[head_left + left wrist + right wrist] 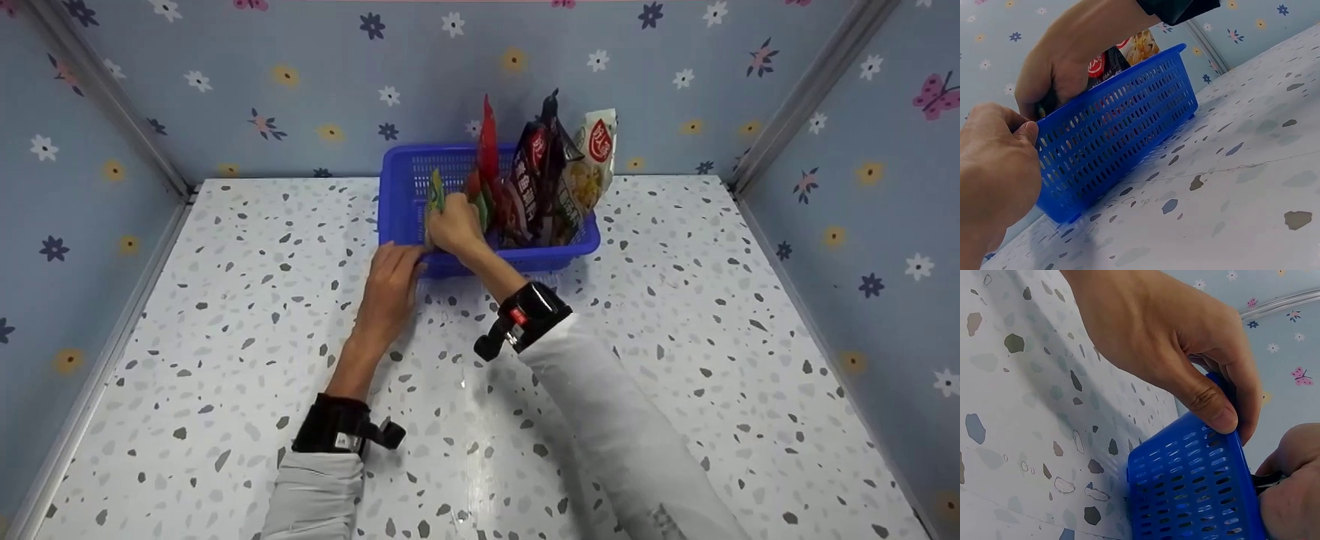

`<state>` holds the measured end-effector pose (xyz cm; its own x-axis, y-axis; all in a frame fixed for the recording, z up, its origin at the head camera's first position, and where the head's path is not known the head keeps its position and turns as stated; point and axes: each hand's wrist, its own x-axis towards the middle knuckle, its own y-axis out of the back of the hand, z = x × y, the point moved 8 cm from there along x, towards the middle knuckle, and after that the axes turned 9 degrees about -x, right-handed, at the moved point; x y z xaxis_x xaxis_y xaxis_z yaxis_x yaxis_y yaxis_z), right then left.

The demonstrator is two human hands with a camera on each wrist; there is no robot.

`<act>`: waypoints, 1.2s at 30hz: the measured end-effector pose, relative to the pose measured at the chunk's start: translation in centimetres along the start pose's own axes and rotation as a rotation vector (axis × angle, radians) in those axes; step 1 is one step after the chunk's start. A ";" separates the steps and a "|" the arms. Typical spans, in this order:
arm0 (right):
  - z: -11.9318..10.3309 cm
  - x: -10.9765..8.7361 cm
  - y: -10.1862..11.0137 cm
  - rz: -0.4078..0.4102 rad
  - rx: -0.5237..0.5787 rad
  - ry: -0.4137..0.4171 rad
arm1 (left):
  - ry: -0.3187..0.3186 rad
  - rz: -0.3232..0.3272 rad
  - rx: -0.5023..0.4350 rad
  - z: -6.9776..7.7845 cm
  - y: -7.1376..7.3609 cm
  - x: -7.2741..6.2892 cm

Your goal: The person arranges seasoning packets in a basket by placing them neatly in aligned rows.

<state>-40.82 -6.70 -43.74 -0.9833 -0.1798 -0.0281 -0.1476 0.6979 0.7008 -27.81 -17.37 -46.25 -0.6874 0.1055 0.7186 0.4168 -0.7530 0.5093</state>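
Observation:
A blue perforated plastic basket (517,260) stands by the back wall. My left hand (391,289) grips its front left corner; the left wrist and right wrist views show the thumb against the rim. Reaching over the front rim, my right hand (455,225) pinches a small yellow-green packet (436,186) inside the left part of the basket. The hand hides the packet's lower part. Right of it stand a red packet (487,142), dark food bags (529,176) with red labels and a pale bag (592,169), all upright.
A white speckled tabletop (247,315) lies beneath the basket. Flower-patterned panels (300,90) enclose it at the back and both sides. Each wrist bears a black strap with a camera (532,315).

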 end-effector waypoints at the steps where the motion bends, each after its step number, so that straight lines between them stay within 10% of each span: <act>1: 0.0 -0.2 0.1 -0.001 -0.024 0.002 | 0.002 -0.001 -0.005 0.0 0.0 0.0; 36: -0.1 -3.5 3.5 0.173 -0.386 0.159 | 0.018 -0.028 0.001 -0.3 -0.4 0.1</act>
<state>-37.91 -3.77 -41.13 -0.9571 -0.2082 0.2017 0.0979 0.4227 0.9010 -28.22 -17.24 -46.46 -0.7095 0.1146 0.6953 0.3978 -0.7494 0.5293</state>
